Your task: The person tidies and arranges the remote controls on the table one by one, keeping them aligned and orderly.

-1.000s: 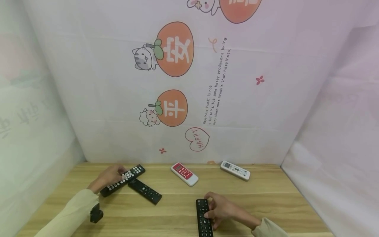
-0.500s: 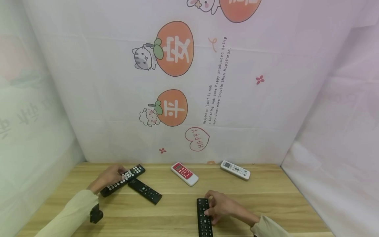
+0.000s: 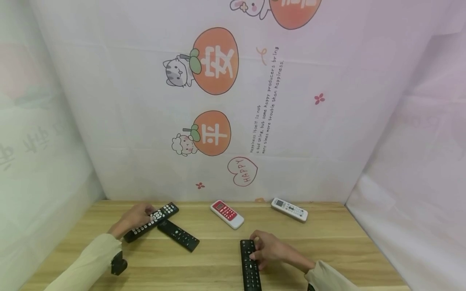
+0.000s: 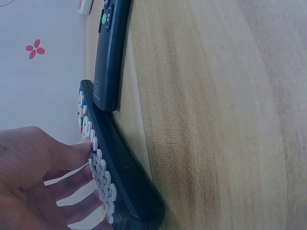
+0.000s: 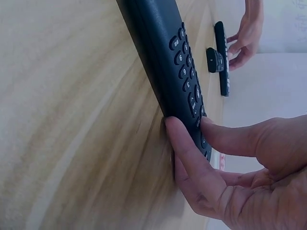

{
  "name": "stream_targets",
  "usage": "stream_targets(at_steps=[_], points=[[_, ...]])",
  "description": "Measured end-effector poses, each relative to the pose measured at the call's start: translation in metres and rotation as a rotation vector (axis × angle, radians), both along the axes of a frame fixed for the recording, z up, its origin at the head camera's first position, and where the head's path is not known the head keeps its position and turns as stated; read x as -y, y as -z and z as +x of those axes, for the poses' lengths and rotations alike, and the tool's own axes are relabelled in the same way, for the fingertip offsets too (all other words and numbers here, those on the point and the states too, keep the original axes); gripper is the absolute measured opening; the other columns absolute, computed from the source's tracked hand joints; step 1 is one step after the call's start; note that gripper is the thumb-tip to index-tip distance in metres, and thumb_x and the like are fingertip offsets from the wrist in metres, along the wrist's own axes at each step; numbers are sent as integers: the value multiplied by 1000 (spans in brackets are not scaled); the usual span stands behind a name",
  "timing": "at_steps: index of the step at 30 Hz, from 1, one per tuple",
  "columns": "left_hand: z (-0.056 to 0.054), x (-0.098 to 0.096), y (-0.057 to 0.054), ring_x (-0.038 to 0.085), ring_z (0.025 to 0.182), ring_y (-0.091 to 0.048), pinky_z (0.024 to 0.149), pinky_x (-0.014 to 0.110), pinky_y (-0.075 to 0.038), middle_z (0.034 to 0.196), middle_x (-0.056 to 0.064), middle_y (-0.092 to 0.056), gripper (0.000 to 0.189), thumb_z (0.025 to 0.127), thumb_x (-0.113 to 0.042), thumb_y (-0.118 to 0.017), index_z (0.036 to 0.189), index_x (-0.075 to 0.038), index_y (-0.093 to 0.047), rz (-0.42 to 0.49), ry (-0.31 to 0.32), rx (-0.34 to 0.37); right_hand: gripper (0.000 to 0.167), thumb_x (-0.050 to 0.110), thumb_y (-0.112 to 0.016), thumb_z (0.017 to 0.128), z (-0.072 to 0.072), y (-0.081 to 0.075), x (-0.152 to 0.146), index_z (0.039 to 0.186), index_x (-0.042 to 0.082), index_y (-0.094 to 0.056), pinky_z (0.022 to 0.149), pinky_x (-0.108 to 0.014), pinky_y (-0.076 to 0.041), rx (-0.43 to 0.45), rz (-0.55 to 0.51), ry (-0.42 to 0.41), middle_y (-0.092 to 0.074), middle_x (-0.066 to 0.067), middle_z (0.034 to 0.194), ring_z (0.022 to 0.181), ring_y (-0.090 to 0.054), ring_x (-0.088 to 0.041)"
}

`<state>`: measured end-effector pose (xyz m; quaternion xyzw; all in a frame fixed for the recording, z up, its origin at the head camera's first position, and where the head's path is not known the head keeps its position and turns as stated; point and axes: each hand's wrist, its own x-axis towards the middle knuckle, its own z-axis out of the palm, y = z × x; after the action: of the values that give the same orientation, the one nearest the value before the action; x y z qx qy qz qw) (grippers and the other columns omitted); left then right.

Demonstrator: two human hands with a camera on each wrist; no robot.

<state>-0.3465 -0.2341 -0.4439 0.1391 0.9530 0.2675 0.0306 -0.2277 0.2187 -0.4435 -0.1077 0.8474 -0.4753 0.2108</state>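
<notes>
At the left of the head view, my left hand (image 3: 134,216) holds a black remote control with white buttons (image 3: 167,211). In the left wrist view the thumb (image 4: 72,155) presses on its buttons, while the other fingers lie along its far side. A smaller black remote (image 3: 180,236) has one end right at that remote's near edge. Nearer the front, my right hand (image 3: 271,248) grips a long black remote with dark buttons (image 3: 251,271). Seen from the right wrist, the thumb (image 5: 230,139) is on its button face and the fingers are against its side, close over the wood.
Toward the back of the wooden table (image 3: 211,262) lie a white remote with a red face (image 3: 227,214) and a white remote with a small screen (image 3: 289,209). A printed white cloth (image 3: 145,173) stands behind them, with cloth walls on both sides.
My right hand and its long black remote have shifted slightly away from me, toward the back of the table. The left hand stays in place on its remote.
</notes>
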Motion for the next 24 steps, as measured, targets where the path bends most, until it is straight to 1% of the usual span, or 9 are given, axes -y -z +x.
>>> stream_targets(at_steps=[3, 6, 9, 12, 14, 17, 21, 23, 24], points=[[0, -1, 0, 40, 104, -66, 95, 61, -55, 112, 29, -69, 32, 93, -4, -70, 118, 15, -65, -6, -8, 6, 44, -10, -73, 89, -3, -1, 0, 128, -6, -53, 66, -41, -66, 0, 22, 3, -62, -18, 96, 73, -71, -29], [1, -1, -1, 42, 106, -66, 95, 62, -54, 113, 30, -69, 32, 93, -4, -70, 119, 14, -66, -8, -12, 10, 43, -6, -74, 90, -7, -2, -2, 127, -5, -54, 66, -41, -66, 0, 52, 18, -62, -17, 96, 73, -70, -28], [1, -1, -1, 44, 106, -66, 95, 62, -54, 113, 31, -68, 32, 92, -4, -70, 118, 15, -65, -7, -4, 8, 41, 2, -74, 93, -11, -3, -5, 129, -5, -54, 66, -40, -66, -2, 79, 35, -63, -15, 97, 75, -68, -26], [1, -1, 0, 45, 106, -65, 95, 63, -54, 112, 32, -68, 32, 92, -3, -70, 118, 15, -65, -6, 1, 7, 39, 8, -71, 97, -16, -4, -12, 130, -5, -55, 65, -40, -65, -16, 98, 54, -64, -15, 99, 75, -67, -26], [1, -1, 0, 45, 106, -65, 96, 63, -54, 113, 31, -68, 33, 92, -3, -70, 118, 15, -65, -8, -3, 10, 36, 9, -69, 98, -19, -5, -16, 129, -6, -56, 65, -41, -64, -45, 105, 65, -64, -15, 101, 74, -67, -27], [0, 0, 1, 44, 105, -66, 95, 63, -54, 112, 31, -68, 34, 92, -4, -71, 119, 15, -64, -11, 0, 10, 33, 9, -69, 99, -26, -5, -21, 125, -8, -59, 66, -43, -63, -122, 135, 77, -65, -16, 100, 74, -68, -28], [1, 1, 2, 41, 102, -66, 93, 63, -55, 111, 30, -68, 33, 92, -5, -70, 119, 15, -65, -12, 1, 5, 29, 13, -71, 98, -34, -5, -27, 120, -4, -64, 75, -44, -61, -217, 226, 128, -68, -14, 101, 85, -68, -25], [2, 1, 2, 40, 102, -66, 92, 62, -55, 111, 29, -68, 33, 92, -5, -70, 119, 14, -65, -11, -4, 1, 27, 14, -71, 98, -39, -4, -31, 119, -2, -66, 78, -45, -61, -244, 247, 142, -69, -14, 103, 90, -67, -24], [2, 0, 2, 41, 102, -66, 91, 62, -55, 110, 30, -68, 33, 92, -5, -70, 119, 14, -65, -8, -4, -1, 27, 14, -70, 98, -41, -4, -34, 119, -2, -65, 80, -45, -60, -250, 241, 144, -69, -14, 104, 92, -67, -25]])
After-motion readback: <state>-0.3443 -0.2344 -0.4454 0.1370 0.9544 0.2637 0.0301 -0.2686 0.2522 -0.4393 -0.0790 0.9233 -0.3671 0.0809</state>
